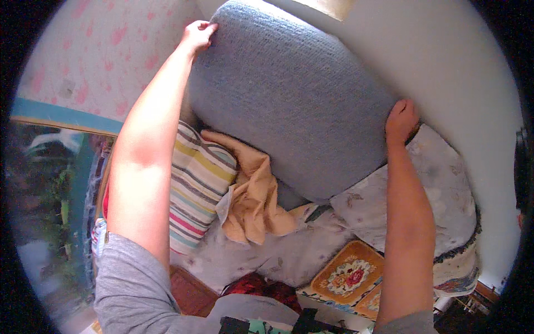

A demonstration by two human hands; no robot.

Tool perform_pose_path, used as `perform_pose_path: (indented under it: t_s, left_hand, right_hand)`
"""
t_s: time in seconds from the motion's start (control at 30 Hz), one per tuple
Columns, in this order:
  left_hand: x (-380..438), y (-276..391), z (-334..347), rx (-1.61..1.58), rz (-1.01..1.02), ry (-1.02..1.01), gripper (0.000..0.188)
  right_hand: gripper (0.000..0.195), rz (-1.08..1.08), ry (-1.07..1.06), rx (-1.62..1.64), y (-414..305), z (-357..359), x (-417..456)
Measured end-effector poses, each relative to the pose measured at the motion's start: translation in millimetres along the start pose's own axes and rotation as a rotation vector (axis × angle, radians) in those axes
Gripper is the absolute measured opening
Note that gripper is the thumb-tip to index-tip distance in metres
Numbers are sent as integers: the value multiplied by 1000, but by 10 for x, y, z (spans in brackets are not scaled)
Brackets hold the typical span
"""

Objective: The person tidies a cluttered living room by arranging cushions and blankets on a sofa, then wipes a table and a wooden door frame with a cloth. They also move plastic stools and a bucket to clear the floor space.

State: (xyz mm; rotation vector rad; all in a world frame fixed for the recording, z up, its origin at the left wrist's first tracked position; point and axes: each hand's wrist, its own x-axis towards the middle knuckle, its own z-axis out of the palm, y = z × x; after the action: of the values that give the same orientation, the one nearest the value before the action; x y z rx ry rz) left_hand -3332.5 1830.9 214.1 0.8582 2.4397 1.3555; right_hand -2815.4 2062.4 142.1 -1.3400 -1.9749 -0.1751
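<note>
A large blue-grey textured fabric piece (292, 96), its kind not certain, is raised in front of me by both arms. At its upper left corner, my left hand (199, 36) pinches the edge between thumb and fingers. My right hand (402, 121) is closed on the right edge, lower down. Below the fabric lies a crumpled tan cloth (254, 196), beside a striped cushion (200, 179) in white, yellow, grey and pink. Pale floral fabric (375, 200) covers the seat or bed surface under them. What is behind the raised fabric is hidden.
An orange mat with a flower pattern (346, 271) lies at the lower right. To the left is a window (50, 200) with greenery outside. A pink-spotted wall (108, 50) rises at the upper left, and a plain pale wall (450, 62) stands at the right.
</note>
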Motion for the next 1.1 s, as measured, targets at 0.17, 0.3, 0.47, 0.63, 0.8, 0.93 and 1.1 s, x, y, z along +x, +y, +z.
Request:
perform_pose_path:
  t_s: [0.17,0.3,0.47,0.63,0.8,0.93,1.1]
  left_hand:
    - [543,298,10,246,125,514,27]
    - [720,188,376,414,121,421,33]
    - [36,-662,671,68,155,390,57]
    - [-2537,-1690,521,450,318,120,21]
    - [-3458,-1903,449,1046,387,-456,63]
    - [-3274,-1865,483,1436,241,-853,45]
    - [-4081,-2062,200,1459,159,-954,42]
  right_hand:
    - [36,-114,61,-104,289,186,102]
    - [38,-45,42,-123,183,229,119]
    - [41,-84,24,-152,453,363,132]
    - [45,-25,9,-106,379,331,151]
    - [48,2,-4,-226,582,468,321]
    - [41,-97,63,-195,296,56,409]
    - [15,-429,217,-10,-416,-749,-928]
